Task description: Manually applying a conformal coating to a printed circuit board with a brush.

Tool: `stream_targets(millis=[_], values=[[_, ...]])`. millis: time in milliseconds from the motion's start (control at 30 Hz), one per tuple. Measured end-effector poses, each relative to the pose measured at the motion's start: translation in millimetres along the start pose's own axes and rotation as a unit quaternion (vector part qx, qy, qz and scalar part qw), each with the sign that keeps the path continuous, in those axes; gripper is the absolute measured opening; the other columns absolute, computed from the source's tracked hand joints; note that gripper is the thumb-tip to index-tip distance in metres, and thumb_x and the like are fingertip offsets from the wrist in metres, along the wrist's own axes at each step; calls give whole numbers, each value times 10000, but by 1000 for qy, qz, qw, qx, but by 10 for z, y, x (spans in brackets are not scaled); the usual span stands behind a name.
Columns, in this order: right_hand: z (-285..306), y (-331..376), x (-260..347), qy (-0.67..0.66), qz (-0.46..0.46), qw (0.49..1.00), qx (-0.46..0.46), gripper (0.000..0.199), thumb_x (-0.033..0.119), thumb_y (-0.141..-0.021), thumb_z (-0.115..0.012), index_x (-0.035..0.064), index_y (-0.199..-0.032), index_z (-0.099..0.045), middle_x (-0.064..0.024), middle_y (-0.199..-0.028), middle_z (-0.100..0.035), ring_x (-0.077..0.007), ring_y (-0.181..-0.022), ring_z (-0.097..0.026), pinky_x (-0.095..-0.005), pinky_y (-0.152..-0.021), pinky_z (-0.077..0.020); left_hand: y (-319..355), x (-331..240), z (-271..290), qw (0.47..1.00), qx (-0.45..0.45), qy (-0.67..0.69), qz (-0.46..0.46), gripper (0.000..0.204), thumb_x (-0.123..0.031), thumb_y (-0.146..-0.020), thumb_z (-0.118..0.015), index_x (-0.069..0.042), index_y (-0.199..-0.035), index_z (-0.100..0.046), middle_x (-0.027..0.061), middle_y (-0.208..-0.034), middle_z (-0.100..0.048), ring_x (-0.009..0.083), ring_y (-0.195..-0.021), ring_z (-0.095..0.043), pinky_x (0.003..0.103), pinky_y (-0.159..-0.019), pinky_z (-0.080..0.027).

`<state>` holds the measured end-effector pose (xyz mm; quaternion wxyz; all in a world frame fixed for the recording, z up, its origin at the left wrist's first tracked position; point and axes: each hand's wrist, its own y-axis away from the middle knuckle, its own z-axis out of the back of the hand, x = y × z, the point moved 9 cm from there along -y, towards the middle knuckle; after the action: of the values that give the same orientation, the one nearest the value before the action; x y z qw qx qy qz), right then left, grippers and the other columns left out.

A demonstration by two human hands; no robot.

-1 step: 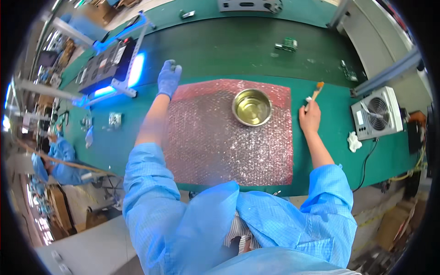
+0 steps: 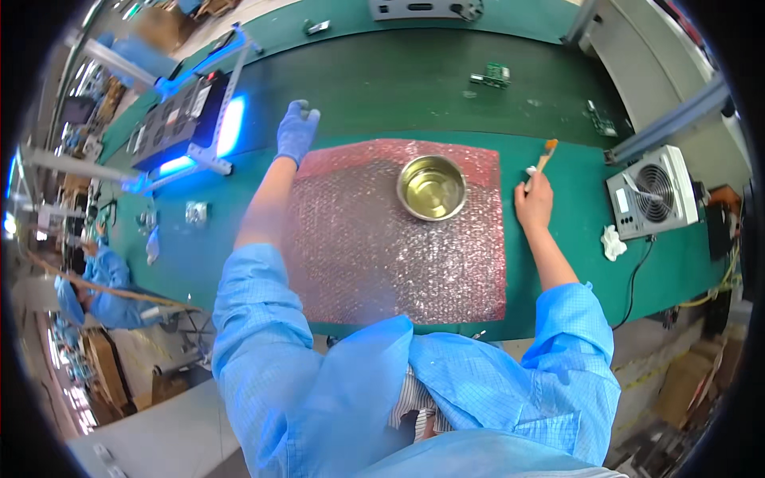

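Observation:
My right hand (image 2: 534, 201), bare, is closed around the handle of a small brush (image 2: 546, 154) with orange-brown bristles. The bristles point up and away from me, just right of a sheet of pinkish bubble wrap (image 2: 374, 263). On this sheet stands a round metal bowl (image 2: 432, 188) with clear yellowish liquid in it. My left hand (image 2: 297, 134), in a pale blue-violet glove, hovers near the sheet's far left corner. Its fingers are partly spread and nothing shows in them.
Left is a dark box-shaped unit (image 2: 180, 119) by a frame with bright blue light. A white fan unit (image 2: 653, 193) with its cable and a crumpled white tissue (image 2: 613, 243) lie right. Green circuit boards (image 2: 496, 76) lie on the dark belt (image 2: 382, 88). A co-worker (image 2: 103, 279) sits far left.
The whole view shifts slightly left. My left hand moves a little to the right against the bench. My right hand keeps its grip on the brush.

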<state>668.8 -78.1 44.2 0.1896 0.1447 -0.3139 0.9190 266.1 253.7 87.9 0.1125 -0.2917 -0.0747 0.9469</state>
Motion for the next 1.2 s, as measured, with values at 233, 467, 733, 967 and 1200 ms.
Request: stream_targets(millis=[233, 467, 733, 967, 1200], values=[[62, -6, 0, 4, -24, 1000, 13, 297, 63, -706, -566, -3, -989, -506, -189, -934, -535, -356, -890, -529, -442, -778, -435, -384, -1577, -1664, 915, 270, 285, 89, 559, -285, -795, -667, -51, -1245, -432, 130, -1120, -566, 232, -866, -612, 332, -641, -536], [-38, -49, -100, -1, -26, 999, 44, 368, 46, -703, -579, 3, -1058, -491, -218, -1025, -532, -381, -957, -519, -433, -844, -430, -192, -2962, -2984, 847, 430, 308, 39, 688, -286, -796, -670, -74, -1344, -312, 131, -1151, -542, 219, -841, -599, 340, -602, -545], [2, -101, -117, -11, -60, 997, 56, 377, 41, -701, -560, -25, -1066, -492, -224, -1037, -544, -375, -1052, -509, -427, -901, -414, -468, -2817, -3315, 884, 360, 299, -3, 388, -321, -812, -607, -35, -1072, -567, 109, -811, -625, 198, -715, -617, 321, -558, -509], [78, -57, -76, 11, -46, 998, 39, 286, 92, -747, -538, -17, -1011, -524, -203, -943, -549, -369, -908, -521, -447, -786, -427, -478, -2059, -2026, 970, 182, -68, -149, 360, -311, -769, -597, -44, -1004, -539, 194, -970, -626, 364, -936, -592, 442, -805, -454], [87, -6, 13, 32, -10, 999, 14, 323, 69, -726, -556, 0, -1039, -521, -189, -1016, -565, -332, -1045, -523, -409, -889, -414, -455, -719, -1136, 969, 163, -181, -52, 357, -289, -784, -533, -13, -993, -618, 221, -1027, -610, 373, -949, -592, 454, -839, -458]])
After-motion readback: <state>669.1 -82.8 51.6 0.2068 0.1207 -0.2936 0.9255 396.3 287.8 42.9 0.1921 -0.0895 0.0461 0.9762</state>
